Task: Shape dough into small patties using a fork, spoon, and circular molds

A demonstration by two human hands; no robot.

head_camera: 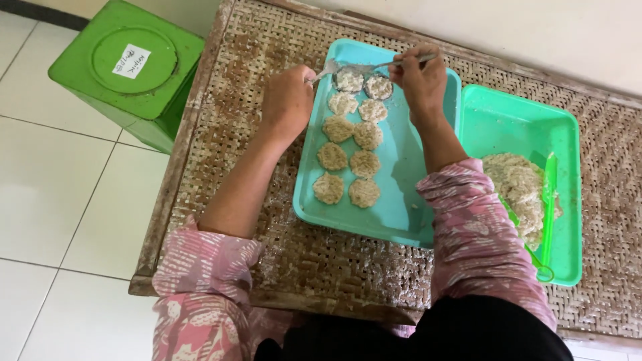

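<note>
1. Dough (520, 190) is heaped in the green tray (568, 144), right of the teal tray (401, 200), with much unshaped.
2. Eight flat patties (348, 157) lie in two columns on the teal tray.
3. At its far end, the left hand (289, 100) grips one spoon (332, 67), the right hand (420, 77) another (391, 65), over two rounds (363, 83).

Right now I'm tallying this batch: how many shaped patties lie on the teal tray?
10 patties on the teal tray, in two columns of five; the farthest pair sits under the spoons, so none seems hidden.
</note>
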